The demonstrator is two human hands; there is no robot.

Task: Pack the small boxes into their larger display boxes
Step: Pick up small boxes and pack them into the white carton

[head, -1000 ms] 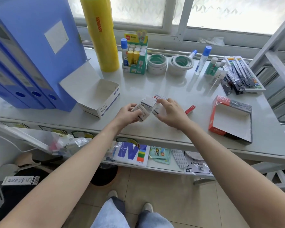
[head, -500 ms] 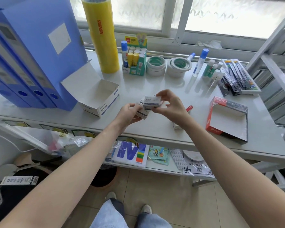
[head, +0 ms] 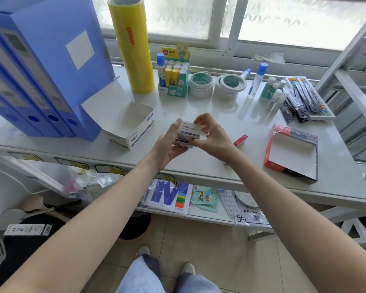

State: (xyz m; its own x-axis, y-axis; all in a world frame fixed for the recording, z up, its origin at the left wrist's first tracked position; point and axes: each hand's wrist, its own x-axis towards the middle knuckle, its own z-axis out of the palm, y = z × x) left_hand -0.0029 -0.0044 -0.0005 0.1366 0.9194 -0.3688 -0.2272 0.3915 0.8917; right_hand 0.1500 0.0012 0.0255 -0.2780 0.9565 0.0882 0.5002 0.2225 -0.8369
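Note:
Both hands hold a small stack of white paperclip boxes [head: 188, 132] above the middle of the white table [head: 199, 163]. My left hand [head: 167, 146] cups the stack from below and the left side. My right hand [head: 211, 136] pinches the top box with thumb and fingers. An open white display box [head: 133, 127] with its lid flap up stands to the left, with nothing visible inside. A small red box [head: 240, 140] lies on the table just right of my right hand. An open red and grey display box [head: 292, 153] sits at the right.
Blue file boxes [head: 36, 66] stand at the left, a tall yellow tape stack [head: 133, 47] behind. Glue sticks [head: 174, 75], tape rolls [head: 201, 83], glue bottles and pen packs [head: 304, 98] line the back. A lower shelf holds papers. A white ladder frame rises at the right.
The hands have lifted the small boxes off the table and stacked them, one on top of the other; the top box now faces up between my fingers.

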